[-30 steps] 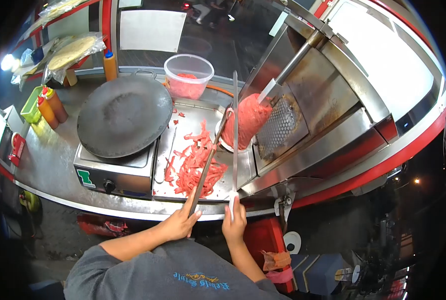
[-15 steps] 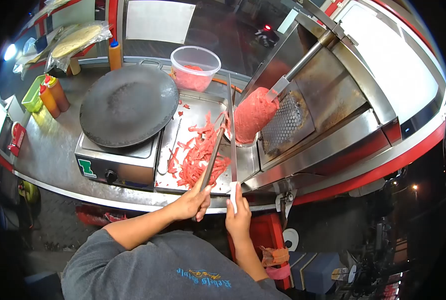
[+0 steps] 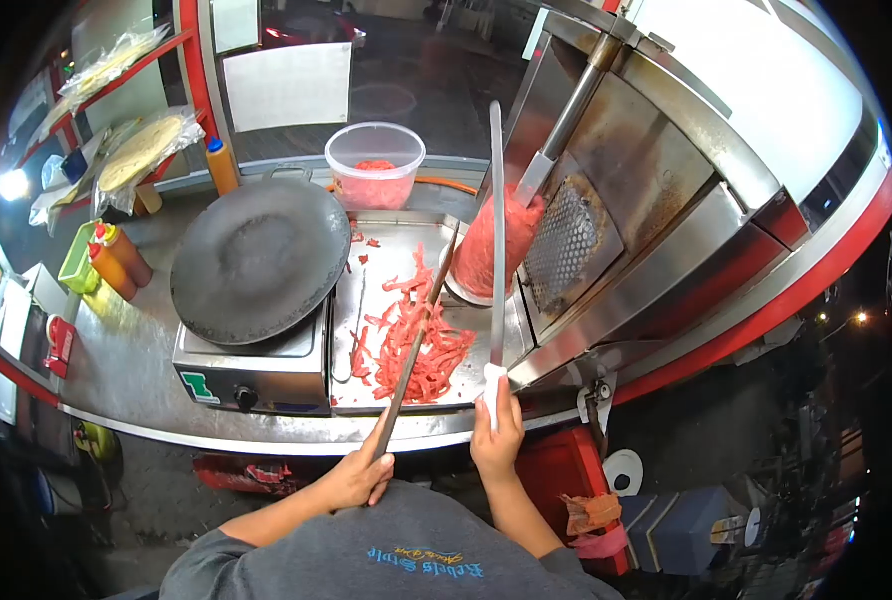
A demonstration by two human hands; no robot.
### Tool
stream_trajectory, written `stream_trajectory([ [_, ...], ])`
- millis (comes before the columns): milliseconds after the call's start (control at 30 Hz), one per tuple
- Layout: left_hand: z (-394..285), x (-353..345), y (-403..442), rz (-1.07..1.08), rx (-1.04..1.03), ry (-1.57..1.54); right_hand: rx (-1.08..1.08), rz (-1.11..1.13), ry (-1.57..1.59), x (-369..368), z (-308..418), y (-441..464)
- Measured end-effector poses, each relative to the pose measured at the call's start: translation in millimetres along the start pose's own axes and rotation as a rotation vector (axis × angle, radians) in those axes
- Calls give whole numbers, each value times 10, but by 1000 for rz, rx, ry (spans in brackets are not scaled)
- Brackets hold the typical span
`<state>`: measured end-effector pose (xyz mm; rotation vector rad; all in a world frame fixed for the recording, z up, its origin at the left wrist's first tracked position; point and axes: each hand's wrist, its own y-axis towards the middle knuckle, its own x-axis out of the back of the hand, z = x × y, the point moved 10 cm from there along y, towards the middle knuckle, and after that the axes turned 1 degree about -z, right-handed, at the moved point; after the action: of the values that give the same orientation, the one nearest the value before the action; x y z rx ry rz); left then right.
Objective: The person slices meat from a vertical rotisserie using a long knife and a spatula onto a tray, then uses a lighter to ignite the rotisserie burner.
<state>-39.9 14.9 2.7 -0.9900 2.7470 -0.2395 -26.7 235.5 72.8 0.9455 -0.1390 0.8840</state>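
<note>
My left hand (image 3: 359,478) is closed on the lower end of a long, dark tool (image 3: 414,352), whose thin tip points up toward the meat. In my right hand (image 3: 498,436) is the white handle of a long knife (image 3: 498,230), blade upright. The blade crosses in front of the red meat stack (image 3: 474,252) on the spit; whether it touches cannot be made out. Cut red meat strips (image 3: 421,350) lie piled on the metal tray (image 3: 371,232), partly behind the dark tool.
A round black griddle (image 3: 261,260) sits on a burner (image 3: 251,375) at the left. Behind the tray stands a clear tub (image 3: 374,170) with red meat. Sauce bottles (image 3: 116,262) and wrapped flatbreads (image 3: 146,155) are farther left. The metal grill (image 3: 566,245) borders the spit's right side.
The meat strand at the dark tool's tip is no longer seen there. The knife has shifted right, over the meat stack. Both hands keep their holds, and the view has shifted.
</note>
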Motion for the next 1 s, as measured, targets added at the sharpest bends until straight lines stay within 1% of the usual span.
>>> stream_trajectory([
  [33,-15,20,-13,-17,-4,26,-1,-1,-24,16,-119,-160],
  [67,-12,50,-8,-29,12,44,67,-19,-31,80,-198,-435],
  [100,-8,77,14,-20,32,69,-47,-3,23,126,-466,-876],
  [167,-8,64,57,-19,59,103,-92,4,48,169,-619,-1052],
  [233,-50,24,94,-23,72,109,25,-24,-4,200,-372,-778],
  [267,-73,26,105,-28,62,135,43,-20,-55,162,-256,-507],
  [333,-85,-2,180,-42,38,169,-24,37,-9,-14,-230,-80],
  [367,-40,15,233,-59,15,223,-30,41,-8,12,-227,-63],
  [433,-158,-7,266,-57,21,214,-48,31,6,-17,-196,-70],
  [467,-221,-11,301,-56,23,211,-35,33,-19,1,-226,-219],
  [533,-253,4,347,-68,34,223,-2,40,-74,145,-331,-798],
  [567,-262,4,381,-77,29,226,-32,54,-75,192,-360,-1049],
  [633,-287,-1,425,-82,17,226,-91,101,-100,255,-252,-1070],
  [733,-241,-32,469,-82,12,241,36,38,-121,111,-246,-540],
  [800,-185,-30,557,-113,-15,212,-66,112,-100,-21,-201,-135],
  [833,-249,-39,591,-121,-8,193,-125,148,-109,-46,-210,-84],
  [933,-400,-18,685,-95,-43,128,-38,108,-135,117,-217,-487],
  [967,-417,-9,706,-80,-69,96,-109,174,-187,192,-245,-741],
  [1000,-415,4,719,-60,-69,56,-80,161,-165,288,-270,-1010],
])
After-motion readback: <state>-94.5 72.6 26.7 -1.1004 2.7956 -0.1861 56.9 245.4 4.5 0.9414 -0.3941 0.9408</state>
